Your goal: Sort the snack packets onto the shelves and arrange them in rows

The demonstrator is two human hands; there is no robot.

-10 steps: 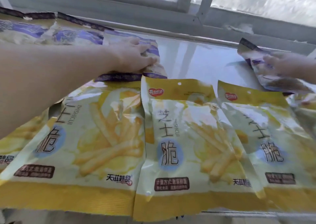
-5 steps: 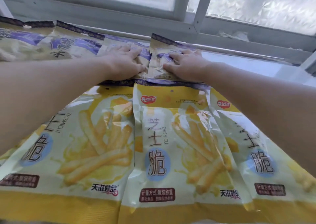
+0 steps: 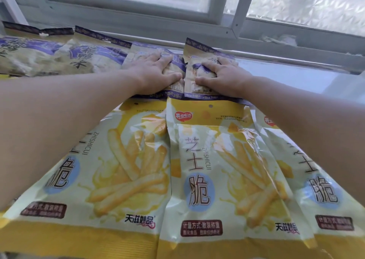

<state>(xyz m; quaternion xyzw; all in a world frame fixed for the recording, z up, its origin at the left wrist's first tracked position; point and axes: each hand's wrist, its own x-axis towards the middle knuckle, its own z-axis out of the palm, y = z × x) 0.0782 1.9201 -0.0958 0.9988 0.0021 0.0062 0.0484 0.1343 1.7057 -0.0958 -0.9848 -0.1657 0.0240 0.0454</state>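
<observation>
Locating the hands in the head view: where does each one lie? (Reader)

The left hand [image 3: 156, 75] lies palm-down with its fingers straight and spread, pressing on the first purple packet [image 3: 174, 89]. The right hand [image 3: 221, 75] lies palm-down with its thumb out and its fingers slightly bent, pressing on the second purple packet [image 3: 197, 49]. Neither hand curls round anything. (Legend)

How do those two packets sit? (Reader)

They sit side by side, their inner edges touching between the two thumbs. The far corner of the second purple packet tilts up off the shelf [image 3: 296, 77]. They close the right end of the back row. Two more purple packets [image 3: 92, 55] lie to their left in that row. (Legend)

And the front row? (Reader)

The left yellow packet [image 3: 118, 169], the middle yellow packet [image 3: 217, 169] and the right yellow packet [image 3: 325, 195] lie flat with their edges overlapping. Their top edges meet the near edges of the purple row. The forearms cross above the outer two. (Legend)

And the surroundings? (Reader)

Bare white shelf shows to the right of the right hand. A window frame [image 3: 227, 17] runs behind the back row. (Legend)
</observation>
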